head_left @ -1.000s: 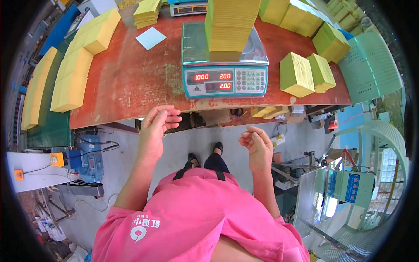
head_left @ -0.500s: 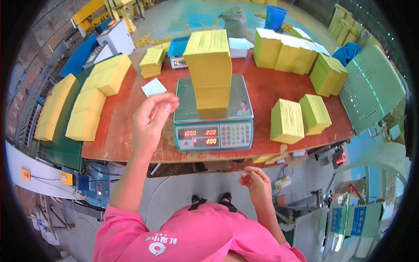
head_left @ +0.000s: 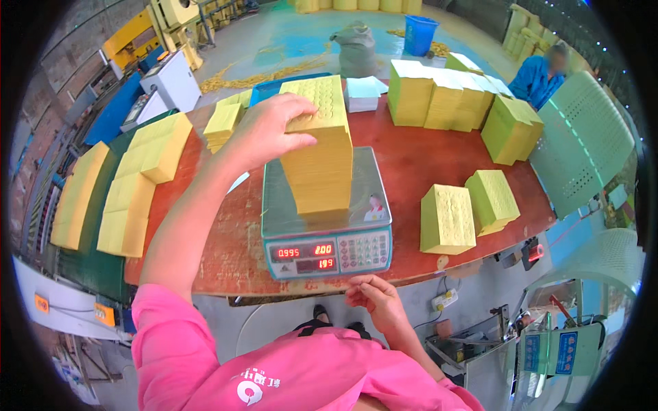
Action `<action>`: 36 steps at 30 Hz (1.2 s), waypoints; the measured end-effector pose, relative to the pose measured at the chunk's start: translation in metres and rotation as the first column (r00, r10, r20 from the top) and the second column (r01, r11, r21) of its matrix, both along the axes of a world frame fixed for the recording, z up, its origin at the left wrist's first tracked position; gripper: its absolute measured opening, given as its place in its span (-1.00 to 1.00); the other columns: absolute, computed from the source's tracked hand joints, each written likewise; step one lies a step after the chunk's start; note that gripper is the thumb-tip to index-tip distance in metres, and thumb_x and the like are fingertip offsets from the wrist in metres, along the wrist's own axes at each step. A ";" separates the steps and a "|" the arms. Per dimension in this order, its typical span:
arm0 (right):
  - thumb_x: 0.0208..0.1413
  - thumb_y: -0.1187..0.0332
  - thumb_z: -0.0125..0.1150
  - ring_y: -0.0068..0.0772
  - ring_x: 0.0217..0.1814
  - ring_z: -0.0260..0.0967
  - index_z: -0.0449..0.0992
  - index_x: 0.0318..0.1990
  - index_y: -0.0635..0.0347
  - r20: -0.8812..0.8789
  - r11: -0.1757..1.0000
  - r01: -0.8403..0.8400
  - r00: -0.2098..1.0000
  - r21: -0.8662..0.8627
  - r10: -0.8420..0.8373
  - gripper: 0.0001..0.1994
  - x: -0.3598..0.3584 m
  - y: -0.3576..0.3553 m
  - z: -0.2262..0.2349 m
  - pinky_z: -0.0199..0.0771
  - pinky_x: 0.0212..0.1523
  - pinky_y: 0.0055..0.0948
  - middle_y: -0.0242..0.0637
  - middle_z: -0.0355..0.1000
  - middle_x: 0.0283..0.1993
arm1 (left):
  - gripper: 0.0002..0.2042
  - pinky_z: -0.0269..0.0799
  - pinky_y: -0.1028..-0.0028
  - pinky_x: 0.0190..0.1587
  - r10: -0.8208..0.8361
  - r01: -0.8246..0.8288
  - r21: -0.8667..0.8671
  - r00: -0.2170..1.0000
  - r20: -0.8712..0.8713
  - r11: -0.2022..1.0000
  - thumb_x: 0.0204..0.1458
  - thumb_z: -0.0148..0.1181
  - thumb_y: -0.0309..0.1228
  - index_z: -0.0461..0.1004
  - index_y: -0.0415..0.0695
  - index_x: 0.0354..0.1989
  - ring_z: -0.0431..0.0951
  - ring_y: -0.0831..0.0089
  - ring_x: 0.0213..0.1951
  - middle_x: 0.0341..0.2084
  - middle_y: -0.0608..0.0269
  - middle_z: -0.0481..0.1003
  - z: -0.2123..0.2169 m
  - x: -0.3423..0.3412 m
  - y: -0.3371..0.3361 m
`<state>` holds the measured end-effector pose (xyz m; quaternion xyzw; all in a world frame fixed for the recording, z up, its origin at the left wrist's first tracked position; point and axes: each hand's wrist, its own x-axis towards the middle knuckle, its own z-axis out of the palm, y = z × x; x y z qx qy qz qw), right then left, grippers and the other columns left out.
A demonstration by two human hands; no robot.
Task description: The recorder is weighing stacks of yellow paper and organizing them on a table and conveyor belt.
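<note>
- The left hand [head_left: 274, 130] is open at the top of the tall yellow stack [head_left: 321, 171], its thumb spread away from the fingers near the stack's upper left side; whether it presses on the stack cannot be told.
- The right hand [head_left: 377, 299] is low, just in front of the scale and near the front edge of the surface. Its fingers are curled; whether they close on anything cannot be told.
- The tall yellow stack stands upright on the platform of the scale [head_left: 373, 264], left of the platform's middle, and its top bears rows of embossed marks.
- The scale has a lit red display and a keypad on its front, and it sits near the front edge of the red surface [head_left: 404, 164].
- To the right of the scale stand two short yellow blocks [head_left: 449, 219], close beside each other.
- Farther back on the right is a row of yellow stacks [head_left: 412, 99] with white tops.
- At the left, yellow bundles [head_left: 127, 205] lie side by side along the edge.
- Behind the tall yellow stack are a blue tray [head_left: 264, 89] and a pile of white sheets [head_left: 362, 103].
- Beyond the right rear corner is a person in blue [head_left: 538, 79].
</note>
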<state>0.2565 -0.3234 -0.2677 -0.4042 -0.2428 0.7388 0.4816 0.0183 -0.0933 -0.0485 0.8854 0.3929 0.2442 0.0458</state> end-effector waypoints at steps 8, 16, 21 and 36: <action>0.32 0.40 -0.03 -0.45 -0.16 0.50 0.50 -0.02 0.26 -0.031 0.999 0.047 0.998 0.023 -0.046 -0.78 -0.036 0.031 0.006 0.48 -0.06 -0.45 -0.26 0.54 -0.18 | -0.73 0.49 0.38 -0.07 -0.138 0.133 0.120 0.990 0.034 0.984 -0.05 0.33 -0.45 0.58 -0.19 -0.14 0.60 0.21 -0.15 -0.16 0.11 0.60 0.002 -0.013 0.021; 0.36 0.25 -0.04 -0.41 -0.08 0.50 0.45 0.08 0.28 -0.019 0.989 0.028 0.999 0.146 -0.026 -0.68 -0.035 0.047 0.051 0.48 -0.01 -0.39 -0.23 0.52 -0.10 | -0.75 0.53 0.38 -0.20 -0.240 0.158 0.401 0.957 0.161 0.902 -0.11 0.29 -0.58 0.56 -0.24 -0.19 0.63 0.20 -0.22 -0.23 0.12 0.61 0.006 -0.017 0.004; 0.35 0.08 -0.05 -0.28 0.11 0.42 0.18 0.32 0.32 -0.277 0.934 0.066 0.960 0.351 0.036 -0.44 -0.024 0.067 0.104 0.44 0.09 -0.25 -0.12 0.39 0.15 | -0.73 0.52 0.14 -0.02 -0.382 0.399 0.520 0.913 -0.146 0.755 -0.05 0.20 -0.50 0.51 -0.29 -0.14 0.61 0.09 -0.12 -0.18 0.02 0.58 0.010 -0.006 -0.081; 0.26 0.48 0.02 -0.54 0.12 0.28 0.19 0.26 0.32 0.062 0.730 0.186 0.952 0.658 -0.298 -0.57 0.054 0.055 0.117 0.29 0.15 -0.42 -0.28 0.38 0.04 | -0.26 0.13 0.20 0.29 0.107 0.317 -0.386 0.637 0.763 0.866 0.17 0.06 -0.20 -0.09 -0.33 0.41 0.28 0.19 0.25 0.22 -0.09 0.24 -0.073 0.083 -0.127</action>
